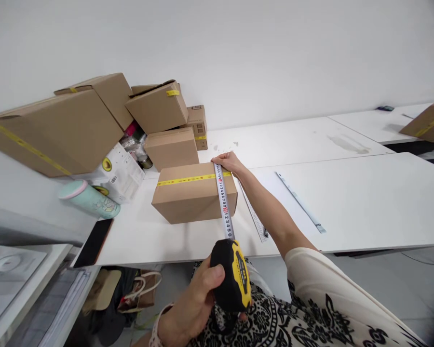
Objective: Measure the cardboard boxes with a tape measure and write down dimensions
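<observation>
Between the two hands' fingers: a steel blade (223,205) is running out of a black-and-yellow tape measure (235,277), number side up, crossing the top of a cardboard box (184,207) near its right end.
Left hand (197,294): its fingers are gripping the tape measure's case, the thumb pressing against its left side.
Right hand (228,160): its fingers are holding the blade's far end at the box's far top edge; the exact pinch is too small to tell.
Box: it is resting on the white bench (361,202), ahead of the left fingers and just under the right ones, a yellow strip (188,180) running along its top and passing beneath the blade.
Right of the right fingers: a narrow printed ruler (252,212) is lying partly under the forearm, and a pale blue bar (300,202) is lying farther out.
Left of the right fingers: more cartons (159,108) are standing piled by the wall, with a white package (119,173) and a mint tumbler (94,200) nearer.
Ahead and left of the left fingers: a dark phone (94,243) is lying at the bench's near left corner.
</observation>
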### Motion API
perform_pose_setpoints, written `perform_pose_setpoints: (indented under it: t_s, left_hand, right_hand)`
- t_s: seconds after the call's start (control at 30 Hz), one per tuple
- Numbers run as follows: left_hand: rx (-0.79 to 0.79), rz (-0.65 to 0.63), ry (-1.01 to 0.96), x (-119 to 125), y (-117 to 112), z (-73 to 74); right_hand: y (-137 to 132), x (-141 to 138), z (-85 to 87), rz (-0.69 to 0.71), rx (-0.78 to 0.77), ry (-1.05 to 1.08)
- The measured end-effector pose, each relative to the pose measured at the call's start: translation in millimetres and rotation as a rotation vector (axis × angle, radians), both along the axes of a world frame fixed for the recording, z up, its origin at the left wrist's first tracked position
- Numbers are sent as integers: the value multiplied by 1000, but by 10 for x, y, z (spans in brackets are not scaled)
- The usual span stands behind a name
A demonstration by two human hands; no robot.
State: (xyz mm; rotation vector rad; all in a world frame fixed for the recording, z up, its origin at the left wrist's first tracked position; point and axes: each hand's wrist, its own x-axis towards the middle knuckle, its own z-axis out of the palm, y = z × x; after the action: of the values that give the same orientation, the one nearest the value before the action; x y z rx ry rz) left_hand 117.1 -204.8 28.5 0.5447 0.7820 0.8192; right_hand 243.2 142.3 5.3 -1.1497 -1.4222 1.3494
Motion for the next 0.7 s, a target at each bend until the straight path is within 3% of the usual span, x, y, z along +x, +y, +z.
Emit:
perform_pose_setpoints:
  t_s: [0.5, 0.7]
  left_hand:
    - [43, -10, 2, 114, 24, -6]
    - [80, 49, 37, 63, 53, -24]
  right_hand:
    - [-50, -17, 20, -4, 16, 34]
    - [-391, 61, 121, -5, 127, 94]
